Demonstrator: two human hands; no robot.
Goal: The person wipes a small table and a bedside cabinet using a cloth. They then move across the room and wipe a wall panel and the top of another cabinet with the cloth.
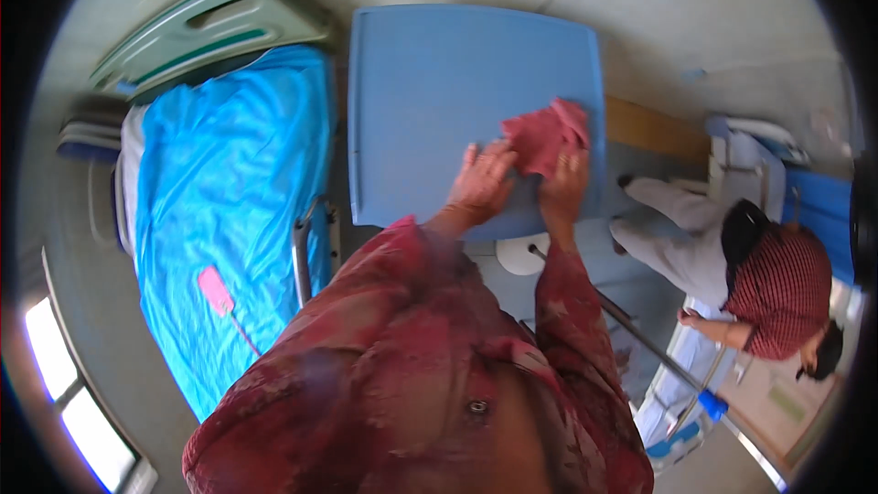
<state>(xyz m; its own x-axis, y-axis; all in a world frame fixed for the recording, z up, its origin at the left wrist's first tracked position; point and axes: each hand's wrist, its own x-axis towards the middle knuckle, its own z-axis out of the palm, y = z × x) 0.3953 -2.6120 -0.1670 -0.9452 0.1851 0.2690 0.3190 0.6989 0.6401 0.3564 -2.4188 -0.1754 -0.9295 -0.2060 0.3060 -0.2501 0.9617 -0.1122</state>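
Note:
A crumpled dusty-red cloth [547, 135] lies on the right part of a blue, raised-edge tabletop [430, 82]. My right hand [564, 190] holds the cloth's near right edge, its fingers pressed onto the fabric. My left hand [485, 183] lies at the cloth's left side, fingers stretched out over the blue surface, fingertips close to or touching the cloth's edge. Both forearms, in red patterned sleeves, reach forward from the lower edge of the view.
To the left stands a bed with a bright blue sheet [238, 174], a green headboard [219, 27] and a metal side rail [302, 261]; a pink fly swatter [216, 291] lies on it. A person in a checked shirt [786, 288] is at the right beside another bed. A pole [645, 338] slants at lower right.

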